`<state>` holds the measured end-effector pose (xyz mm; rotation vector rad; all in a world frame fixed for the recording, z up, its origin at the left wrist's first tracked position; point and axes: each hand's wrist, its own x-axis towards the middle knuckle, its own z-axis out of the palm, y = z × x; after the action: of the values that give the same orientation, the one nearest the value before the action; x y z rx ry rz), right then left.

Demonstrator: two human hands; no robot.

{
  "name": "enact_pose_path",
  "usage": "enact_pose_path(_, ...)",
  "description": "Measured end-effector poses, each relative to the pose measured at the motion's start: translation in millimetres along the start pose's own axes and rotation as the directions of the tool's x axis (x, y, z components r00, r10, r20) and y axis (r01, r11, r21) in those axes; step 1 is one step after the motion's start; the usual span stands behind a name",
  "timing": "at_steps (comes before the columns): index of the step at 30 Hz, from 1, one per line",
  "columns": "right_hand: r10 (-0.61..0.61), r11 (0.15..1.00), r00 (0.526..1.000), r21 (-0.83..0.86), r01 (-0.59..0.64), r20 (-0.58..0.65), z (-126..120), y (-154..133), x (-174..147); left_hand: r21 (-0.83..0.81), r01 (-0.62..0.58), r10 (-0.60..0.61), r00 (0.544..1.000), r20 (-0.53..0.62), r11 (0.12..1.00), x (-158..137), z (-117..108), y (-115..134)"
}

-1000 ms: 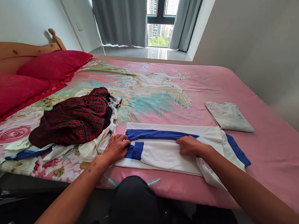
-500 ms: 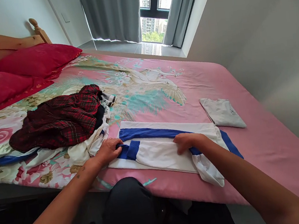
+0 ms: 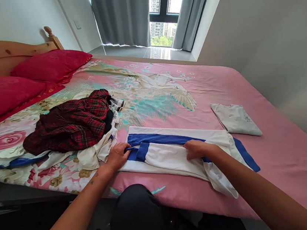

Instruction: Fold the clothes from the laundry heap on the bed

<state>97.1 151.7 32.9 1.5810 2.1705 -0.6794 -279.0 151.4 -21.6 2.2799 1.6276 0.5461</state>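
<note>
A white-and-blue long-sleeved shirt [image 3: 167, 157] lies folded lengthwise along the near edge of the bed. One sleeve with a blue cuff rests along its top, the cuff pointing left. My left hand [image 3: 118, 156] is closed on the shirt's blue edge at the left end, thumb and finger pinched together. Farther right, my right hand [image 3: 197, 149] grips the white sleeve fabric, its fingertips partly hidden from view. White cloth bunches beneath my right forearm and hangs toward the bed's edge.
A folded light-grey shirt [image 3: 236, 119] lies to the right on the pink bedsheet [image 3: 281, 155]. At left, a red plaid shirt [image 3: 72, 123] tops a heap of clothes. Red pillows [image 3: 52, 64] lean by the wooden headboard [image 3: 13, 48]. My knee is against the bed's near side.
The camera view has turned slightly, so everything sits a little farther right and lower. Both hands keep their places on the white-and-blue shirt, which looks the same.
</note>
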Motion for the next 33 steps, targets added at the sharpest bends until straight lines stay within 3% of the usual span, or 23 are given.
enact_pose_path(3,0.012,0.998,0.961,0.056,0.004,-0.276,5.4,-4.0,-9.4,0.040,0.008,-0.002,0.990,-0.142,0.999,-1.9,-0.4,1.7)
enact_pose_path(5,-0.004,0.993,0.872,0.102,0.062,-0.490,10.6,-10.7,-16.6,0.072,-0.022,0.037,0.978,-0.205,0.997,-0.6,-2.7,3.7)
enact_pose_path(7,-0.060,0.978,0.779,0.121,0.172,-0.624,18.5,-22.5,-22.1,0.085,-0.053,0.070,0.977,-0.203,0.995,4.7,-4.1,6.8)
enact_pose_path(10,-0.145,0.934,0.700,0.136,0.330,-0.700,34.8,-47.1,-24.3,0.109,-0.086,0.098,0.988,-0.117,0.990,19.2,-2.4,16.0)
enact_pose_path(14,-0.169,0.904,0.659,0.151,0.400,-0.733,52.5,-67.3,-18.1,0.240,-0.138,0.128,0.990,0.053,0.961,39.3,1.7,33.2)
enact_pose_path(18,-0.066,0.944,0.648,0.163,0.287,-0.759,52.4,-55.1,-10.5,0.345,-0.136,0.079,0.981,0.175,0.929,48.6,3.4,38.9)
enact_pose_path(22,-0.025,0.965,0.666,0.157,0.211,-0.745,41.1,-46.6,-2.9,0.316,-0.062,0.008,0.985,0.170,0.947,50.4,3.8,31.9)
enact_pose_path(27,-0.088,0.967,0.679,0.102,0.235,-0.729,24.9,-80.7,30.7,0.195,0.026,-0.051,0.991,0.122,0.980,53.0,0.9,23.2)
enact_pose_path(30,-0.127,0.972,0.697,0.050,0.228,-0.706,15.5,-109.1,62.9,0.130,-0.015,0.003,0.996,0.090,0.991,53.2,-4.3,21.3)
enact_pose_path(33,-0.122,0.982,0.764,0.032,0.184,-0.633,6.1,-126.3,90.2,0.090,-0.138,0.146,0.986,-0.086,0.986,47.3,-6.8,29.2)
